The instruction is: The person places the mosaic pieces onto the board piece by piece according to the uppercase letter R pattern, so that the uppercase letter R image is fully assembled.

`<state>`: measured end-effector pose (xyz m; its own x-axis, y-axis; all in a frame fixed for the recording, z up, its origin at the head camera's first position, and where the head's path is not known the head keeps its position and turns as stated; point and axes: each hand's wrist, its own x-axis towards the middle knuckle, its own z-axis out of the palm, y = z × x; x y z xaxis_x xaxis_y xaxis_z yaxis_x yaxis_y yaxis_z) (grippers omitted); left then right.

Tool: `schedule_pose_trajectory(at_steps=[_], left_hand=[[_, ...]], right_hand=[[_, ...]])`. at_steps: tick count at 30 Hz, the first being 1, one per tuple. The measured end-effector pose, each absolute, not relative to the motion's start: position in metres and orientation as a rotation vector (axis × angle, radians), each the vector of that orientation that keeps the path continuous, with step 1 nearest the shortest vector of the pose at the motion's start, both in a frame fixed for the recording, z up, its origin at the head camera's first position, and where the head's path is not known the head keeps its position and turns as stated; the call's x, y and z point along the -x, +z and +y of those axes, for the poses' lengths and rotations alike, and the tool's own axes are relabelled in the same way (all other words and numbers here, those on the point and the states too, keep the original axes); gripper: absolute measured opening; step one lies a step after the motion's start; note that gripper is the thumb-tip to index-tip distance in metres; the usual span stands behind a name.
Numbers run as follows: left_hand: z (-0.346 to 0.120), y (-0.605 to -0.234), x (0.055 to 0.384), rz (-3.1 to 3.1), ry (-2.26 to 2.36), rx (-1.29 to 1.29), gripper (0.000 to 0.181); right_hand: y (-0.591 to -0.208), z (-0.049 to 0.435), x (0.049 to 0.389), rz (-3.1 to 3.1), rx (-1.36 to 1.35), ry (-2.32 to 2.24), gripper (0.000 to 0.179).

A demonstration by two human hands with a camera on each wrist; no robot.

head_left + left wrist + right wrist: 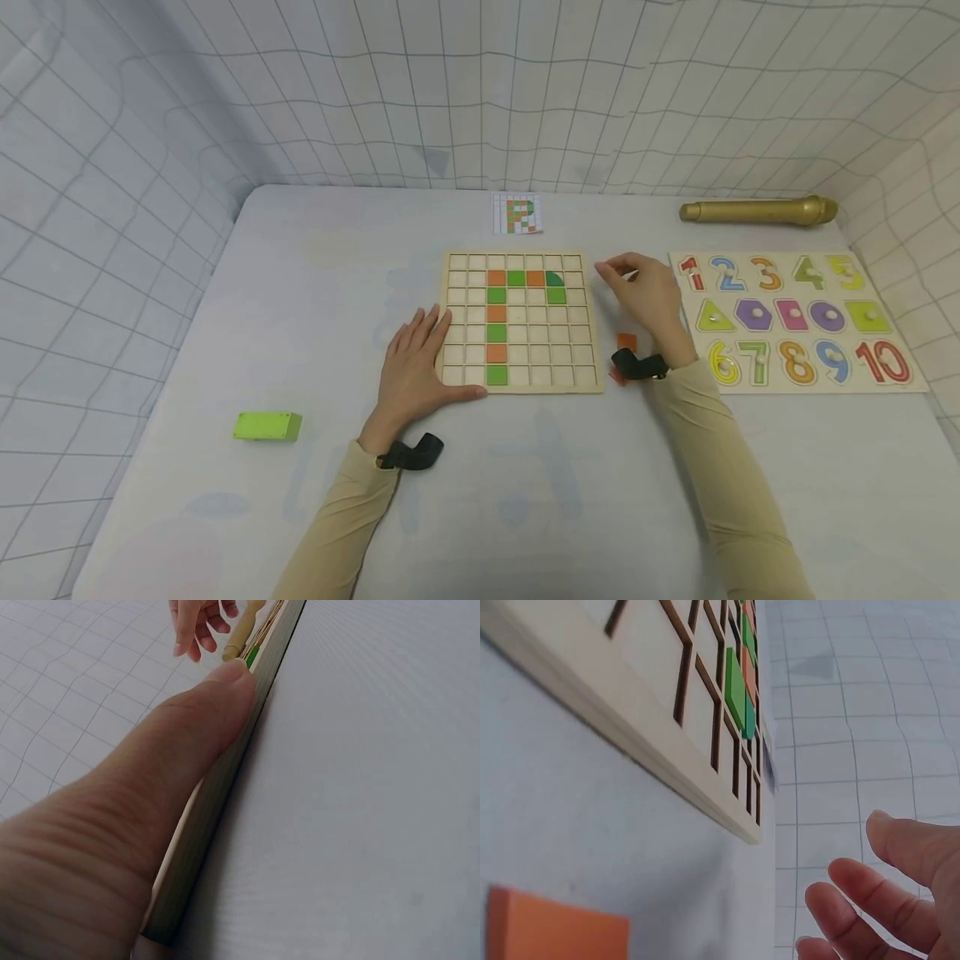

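A wooden grid board (538, 333) lies on the table with orange and green square tiles (497, 333) set in one column. More tiles run along an upper row, ending in a dark green rounded tile (553, 278) with a green square (556, 296) below it. My left hand (412, 367) rests at the board's left side, fingers straight on its edge and thumb along the bottom edge. Off the board's upper right, my right hand (647, 292) is raised, its fingers loosely bent; the right wrist view shows thumb and fingers apart with nothing between them.
Orange tiles (627, 342) lie right of the board, partly hidden by the right wrist camera. A pattern card (517, 213) sits behind the board. Number-and-shape puzzle (798, 325) and gold microphone-shaped object (757, 211) are to the right; a green block (267, 426) is at left.
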<state>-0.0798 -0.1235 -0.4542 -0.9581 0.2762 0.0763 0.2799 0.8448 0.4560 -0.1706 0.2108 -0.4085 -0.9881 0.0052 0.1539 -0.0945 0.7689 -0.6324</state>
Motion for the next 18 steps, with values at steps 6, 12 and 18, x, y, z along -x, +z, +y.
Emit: schedule_pose_trajectory(at_steps=[6,12,18], left_hand=[[-0.124,-0.455,0.08,-3.006,-0.739,0.46,0.119],[-0.124,-0.456,0.08,-3.006,-0.741,0.454,0.119],[-0.123,-0.456,0.08,-2.997,-0.738,0.453,0.119]], right_hand=[[-0.399,0.232,0.161,-2.846,0.076,0.973,0.048],[-0.389,0.251,0.151,-2.925,0.158,0.906,0.052],[-0.385,0.262,0.145,-3.02,0.197,0.867,0.05]])
